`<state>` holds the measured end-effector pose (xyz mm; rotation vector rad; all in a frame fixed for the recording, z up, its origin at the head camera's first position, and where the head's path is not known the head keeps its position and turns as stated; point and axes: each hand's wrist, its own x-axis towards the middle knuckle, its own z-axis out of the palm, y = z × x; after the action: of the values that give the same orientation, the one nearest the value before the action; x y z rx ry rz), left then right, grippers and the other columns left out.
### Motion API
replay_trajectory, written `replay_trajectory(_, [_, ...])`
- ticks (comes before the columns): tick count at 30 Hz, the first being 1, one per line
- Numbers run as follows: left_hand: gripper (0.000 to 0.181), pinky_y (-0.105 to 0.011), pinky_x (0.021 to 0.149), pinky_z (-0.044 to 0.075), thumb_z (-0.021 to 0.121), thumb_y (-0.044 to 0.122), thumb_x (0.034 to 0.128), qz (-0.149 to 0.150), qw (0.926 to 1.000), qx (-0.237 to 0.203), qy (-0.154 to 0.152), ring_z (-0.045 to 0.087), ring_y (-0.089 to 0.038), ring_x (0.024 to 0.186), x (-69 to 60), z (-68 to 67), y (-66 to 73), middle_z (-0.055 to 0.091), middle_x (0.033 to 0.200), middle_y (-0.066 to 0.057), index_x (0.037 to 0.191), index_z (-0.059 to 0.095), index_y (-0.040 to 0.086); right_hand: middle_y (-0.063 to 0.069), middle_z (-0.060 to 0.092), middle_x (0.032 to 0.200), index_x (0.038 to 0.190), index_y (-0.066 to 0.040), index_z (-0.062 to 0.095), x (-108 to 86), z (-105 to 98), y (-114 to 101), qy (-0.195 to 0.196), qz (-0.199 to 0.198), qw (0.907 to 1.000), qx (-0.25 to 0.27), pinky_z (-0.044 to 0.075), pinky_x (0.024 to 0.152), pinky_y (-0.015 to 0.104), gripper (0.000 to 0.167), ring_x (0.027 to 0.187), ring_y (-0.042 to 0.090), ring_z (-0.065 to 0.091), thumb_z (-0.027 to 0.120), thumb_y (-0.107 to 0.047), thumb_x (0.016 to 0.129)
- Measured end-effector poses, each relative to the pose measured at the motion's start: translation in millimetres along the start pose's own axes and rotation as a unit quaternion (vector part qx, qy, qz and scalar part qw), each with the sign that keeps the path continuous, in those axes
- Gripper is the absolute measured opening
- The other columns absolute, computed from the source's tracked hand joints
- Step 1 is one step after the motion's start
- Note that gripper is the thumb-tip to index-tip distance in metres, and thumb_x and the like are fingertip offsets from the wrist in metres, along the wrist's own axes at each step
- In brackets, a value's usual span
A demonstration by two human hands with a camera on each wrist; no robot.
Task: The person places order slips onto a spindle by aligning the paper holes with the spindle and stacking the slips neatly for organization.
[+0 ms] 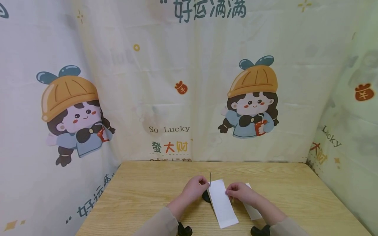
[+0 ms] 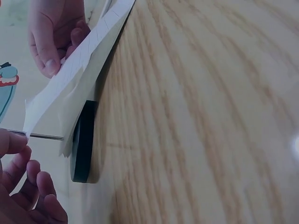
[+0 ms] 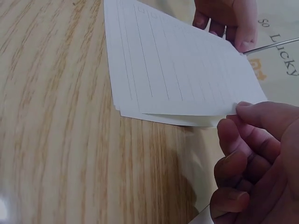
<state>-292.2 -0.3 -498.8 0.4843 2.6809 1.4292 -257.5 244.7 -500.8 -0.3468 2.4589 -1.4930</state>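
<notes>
A white, lined paper slip (image 1: 223, 205) is held by both hands over a paper spike with a thin upright metal rod (image 1: 210, 177) and a round black base (image 2: 84, 144). My left hand (image 1: 195, 188) pinches the slip's far left corner beside the rod. With thumb and finger, my right hand (image 1: 242, 193) pinches its far right corner. More paper (image 2: 88, 88) lies beneath, low on the rod over the base, and a gap parts it from the top slip in the left wrist view. Whether the rod pierces the top slip's corner I cannot tell.
Another white paper (image 1: 252, 212) lies on the wooden table (image 1: 141, 183), partly under the right forearm. Black straps (image 1: 184, 229) show near both sleeves at the front. A printed cloth (image 1: 165, 108) hangs behind and beside the table.
</notes>
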Motion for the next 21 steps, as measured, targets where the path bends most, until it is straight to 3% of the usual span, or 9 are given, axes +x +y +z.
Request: replay_trajectory(21, [0.017, -0.029, 0.058, 0.040, 0.073, 0.025, 0.0900, -0.012, 0.9985, 0.049, -0.021, 0.048, -0.012, 0.065, -1.4, 5.3, -7.8, 0.055, 0.074, 0.005, 0.080, 0.062, 0.018, -0.002, 0.056, 0.070, 0.081, -0.009, 0.067, 1.8, 7.5, 2.0, 0.032, 0.031, 0.9943, -0.096, 0.039, 0.055, 0.027, 0.014, 0.063, 0.014, 0.048, 0.073, -0.019, 0.089])
